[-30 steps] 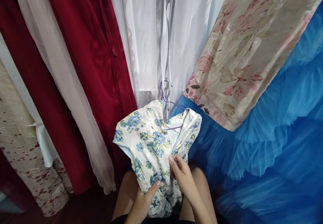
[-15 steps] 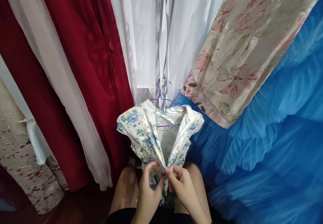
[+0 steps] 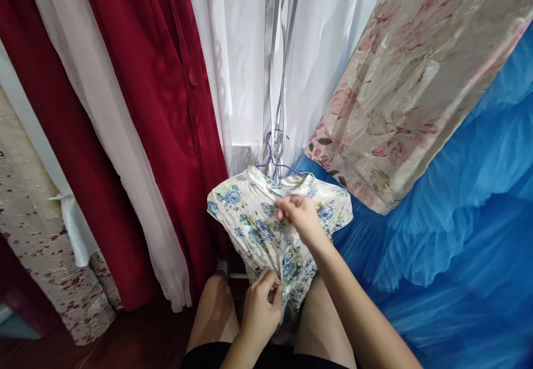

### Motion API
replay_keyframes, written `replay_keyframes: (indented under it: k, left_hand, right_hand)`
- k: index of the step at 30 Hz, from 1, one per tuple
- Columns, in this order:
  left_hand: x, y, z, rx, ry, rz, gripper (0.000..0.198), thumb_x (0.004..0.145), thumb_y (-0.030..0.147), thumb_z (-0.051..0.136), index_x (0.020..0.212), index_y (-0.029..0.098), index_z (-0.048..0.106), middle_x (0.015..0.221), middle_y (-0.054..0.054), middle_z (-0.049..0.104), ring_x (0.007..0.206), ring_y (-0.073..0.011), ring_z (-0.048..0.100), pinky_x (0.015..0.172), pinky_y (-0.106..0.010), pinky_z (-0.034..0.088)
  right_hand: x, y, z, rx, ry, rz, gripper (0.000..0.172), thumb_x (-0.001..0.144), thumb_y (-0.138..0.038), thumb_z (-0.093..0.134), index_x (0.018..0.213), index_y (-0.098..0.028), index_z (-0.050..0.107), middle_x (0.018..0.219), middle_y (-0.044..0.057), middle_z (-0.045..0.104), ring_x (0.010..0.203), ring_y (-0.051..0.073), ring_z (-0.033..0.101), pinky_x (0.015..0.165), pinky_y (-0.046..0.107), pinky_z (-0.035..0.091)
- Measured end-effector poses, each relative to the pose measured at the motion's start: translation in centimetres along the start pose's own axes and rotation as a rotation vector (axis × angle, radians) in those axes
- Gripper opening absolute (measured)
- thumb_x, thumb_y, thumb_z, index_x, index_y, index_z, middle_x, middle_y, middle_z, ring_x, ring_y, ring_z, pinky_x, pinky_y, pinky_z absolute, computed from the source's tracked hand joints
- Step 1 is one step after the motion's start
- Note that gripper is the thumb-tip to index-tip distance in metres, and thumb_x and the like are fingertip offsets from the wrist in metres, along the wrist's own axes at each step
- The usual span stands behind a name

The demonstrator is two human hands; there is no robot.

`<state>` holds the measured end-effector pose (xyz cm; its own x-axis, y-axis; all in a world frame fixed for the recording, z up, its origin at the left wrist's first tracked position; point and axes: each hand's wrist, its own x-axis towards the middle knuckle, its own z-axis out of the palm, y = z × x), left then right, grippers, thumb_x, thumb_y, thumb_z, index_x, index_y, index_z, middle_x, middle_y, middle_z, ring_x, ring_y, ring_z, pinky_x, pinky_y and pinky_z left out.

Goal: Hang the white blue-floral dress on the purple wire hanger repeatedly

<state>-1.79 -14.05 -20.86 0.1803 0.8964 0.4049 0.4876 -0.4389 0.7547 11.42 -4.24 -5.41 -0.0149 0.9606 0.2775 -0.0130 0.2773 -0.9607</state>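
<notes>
A white dress with blue and yellow flowers (image 3: 258, 227) hangs in front of my knees on a purple wire hanger (image 3: 270, 150). Its middle opening is closed along a seam up to near the neckline, where the edges part slightly. My right hand (image 3: 302, 213) pinches at the top of that seam, closed on what looks like the zipper pull, itself hidden by the fingers. Lower down, my left hand (image 3: 264, 299) is closed on the dress fabric beside the seam. The dress's lower part hangs between my legs, partly hidden by my left hand.
Dark red gowns (image 3: 162, 136) and a pale sheer panel (image 3: 112, 114) hang at left. White fabric (image 3: 245, 80) with silver straps (image 3: 278, 52) is behind the hanger. At right hang a beige floral dress (image 3: 400, 91) and a ruffled blue tulle gown (image 3: 466, 247).
My right hand has moved up along the seam to near the neckline, and the open V has closed behind it. The left hand stays low, gripping the fabric.
</notes>
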Motion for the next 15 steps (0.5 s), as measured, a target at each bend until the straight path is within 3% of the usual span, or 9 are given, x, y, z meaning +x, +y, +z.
replay_keyframes:
  k: [3, 7, 12, 13, 15]
  left_hand:
    - [0.4, 0.4, 0.3, 0.023, -0.083, 0.019, 0.016, 0.085, 0.008, 0.05, 0.077, 0.021, 0.051, 0.08, -0.003, 0.058, 0.074, -0.0186, 0.06, 0.067, -0.027, 0.046]
    - [2.5, 0.4, -1.3, -0.049, -0.08, 0.071, 0.008, 0.087, 0.013, 0.058, 0.087, 0.021, 0.06, 0.085, -0.003, 0.064, 0.08, -0.0188, 0.064, 0.075, -0.029, 0.05]
    - [10.2, 3.2, -6.9, -0.077, 0.254, 0.266, 0.031, 0.098, 0.023, 0.054, 0.128, 0.023, 0.06, 0.091, -0.002, 0.066, 0.084, -0.017, 0.064, 0.083, -0.03, 0.05]
    - [12.0, 4.1, -7.9, -0.066, 0.26, 0.323, 0.035, 0.1, 0.024, 0.052, 0.134, 0.024, 0.057, 0.093, -0.002, 0.066, 0.083, -0.0161, 0.063, 0.084, -0.029, 0.05]
    - [15.1, 5.9, -9.4, -0.008, 0.232, 0.427, 0.026, 0.101, 0.025, 0.051, 0.124, 0.023, 0.064, 0.098, -0.004, 0.067, 0.089, -0.0164, 0.063, 0.084, -0.029, 0.049]
  right_hand:
    - [3.6, -2.6, 0.5, 0.023, 0.058, -0.071, 0.022, 0.077, -0.029, 0.066, 0.061, -0.014, 0.065, 0.048, 0.0, 0.06, 0.04, 0.008, 0.04, 0.043, 0.023, 0.029]
    - [2.8, -2.5, 1.0, 0.014, 0.04, -0.109, 0.019, 0.082, -0.031, 0.064, 0.071, -0.017, 0.061, 0.049, -0.002, 0.06, 0.041, 0.009, 0.045, 0.045, 0.022, 0.035]
    - [0.1, -1.5, 0.4, -0.02, 0.018, -0.16, 0.021, 0.086, -0.034, 0.063, 0.073, -0.018, 0.059, 0.051, -0.003, 0.06, 0.046, 0.012, 0.051, 0.048, 0.023, 0.039]
    - [0.0, -1.7, 0.2, -0.017, 0.013, -0.171, 0.021, 0.086, -0.034, 0.063, 0.072, -0.019, 0.058, 0.051, -0.003, 0.06, 0.047, 0.012, 0.053, 0.049, 0.023, 0.039]
    - [0.2, -2.0, 0.0, -0.019, 0.008, -0.192, 0.022, 0.086, -0.034, 0.063, 0.071, -0.019, 0.057, 0.052, -0.003, 0.059, 0.048, 0.012, 0.054, 0.049, 0.023, 0.039]
